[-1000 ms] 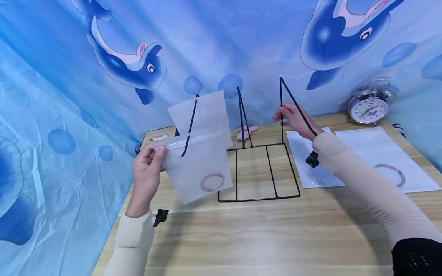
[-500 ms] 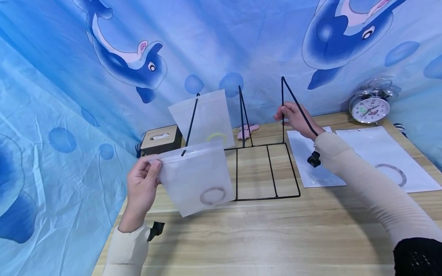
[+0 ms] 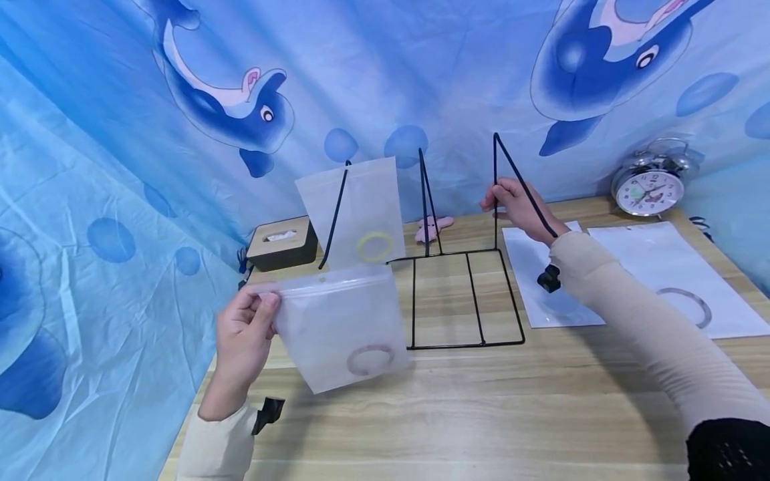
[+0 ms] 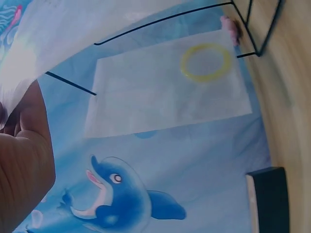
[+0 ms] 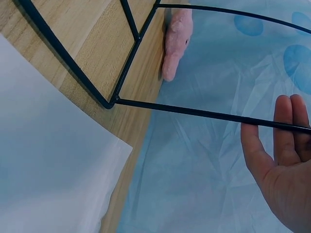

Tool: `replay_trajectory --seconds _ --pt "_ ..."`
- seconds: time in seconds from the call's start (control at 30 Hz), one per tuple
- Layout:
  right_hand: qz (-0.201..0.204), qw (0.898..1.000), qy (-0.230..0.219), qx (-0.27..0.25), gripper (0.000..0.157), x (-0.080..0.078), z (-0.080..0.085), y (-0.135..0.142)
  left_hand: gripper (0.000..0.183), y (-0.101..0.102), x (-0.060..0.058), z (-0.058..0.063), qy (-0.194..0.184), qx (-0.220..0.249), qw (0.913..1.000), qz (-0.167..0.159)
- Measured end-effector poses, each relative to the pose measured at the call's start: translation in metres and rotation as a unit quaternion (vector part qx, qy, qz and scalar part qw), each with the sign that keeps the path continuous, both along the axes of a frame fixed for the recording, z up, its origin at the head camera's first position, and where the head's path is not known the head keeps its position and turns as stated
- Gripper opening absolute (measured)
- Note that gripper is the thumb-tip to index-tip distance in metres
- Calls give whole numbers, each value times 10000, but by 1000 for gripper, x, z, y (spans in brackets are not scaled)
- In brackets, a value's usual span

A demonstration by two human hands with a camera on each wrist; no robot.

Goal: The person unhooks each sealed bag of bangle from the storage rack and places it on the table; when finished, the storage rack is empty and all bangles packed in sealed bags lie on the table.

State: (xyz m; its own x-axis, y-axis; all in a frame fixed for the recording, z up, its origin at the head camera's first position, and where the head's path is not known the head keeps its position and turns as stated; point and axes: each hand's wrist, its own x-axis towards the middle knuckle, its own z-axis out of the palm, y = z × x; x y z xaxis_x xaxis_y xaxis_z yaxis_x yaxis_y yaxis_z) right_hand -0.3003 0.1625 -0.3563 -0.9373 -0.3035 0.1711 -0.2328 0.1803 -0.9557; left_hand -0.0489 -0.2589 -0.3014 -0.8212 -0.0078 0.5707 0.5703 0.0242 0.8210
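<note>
My left hand pinches the top left corner of a translucent zip bag with a brownish ring inside. The bag's top edge, with its small hang hole, is just below the free tip of a black wire rack's left prong. Further back on that prong hangs another zip bag, a yellow ring showing through it. With thumb and fingers, my right hand grips the rack's right rear upright. The left fingertips are partly hidden behind the bag in the left wrist view.
Two flat white bags lie on the wooden table at right, one with a greyish ring. An alarm clock stands at the back right. A tissue box sits back left, and a pink plush toy lies behind the rack.
My left hand has moved down and toward me, sliding the front bag off the prong's tip. The rear bag and its yellow ring have come into view. My right hand keeps its grip.
</note>
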Motion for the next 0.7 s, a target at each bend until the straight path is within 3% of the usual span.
replay_trajectory --seconds 0.17,0.33,0.53,0.7 --pt "91 9998 65 -147 40 -2 -4 0 18 -4 1 -16 -802 -347 9937 700" --pt "172 9996 143 -182 42 -6 -8 3 16 -13 -8 -35 -1924 -744 9694 1331" --pt "125 9996 158 -210 42 -5 -9 3 35 -35 -29 -51 -2866 -583 9488 1196" --pt "157 9995 167 -229 41 -3 -7 3 41 -47 -44 -64 -3537 -447 9263 1218"
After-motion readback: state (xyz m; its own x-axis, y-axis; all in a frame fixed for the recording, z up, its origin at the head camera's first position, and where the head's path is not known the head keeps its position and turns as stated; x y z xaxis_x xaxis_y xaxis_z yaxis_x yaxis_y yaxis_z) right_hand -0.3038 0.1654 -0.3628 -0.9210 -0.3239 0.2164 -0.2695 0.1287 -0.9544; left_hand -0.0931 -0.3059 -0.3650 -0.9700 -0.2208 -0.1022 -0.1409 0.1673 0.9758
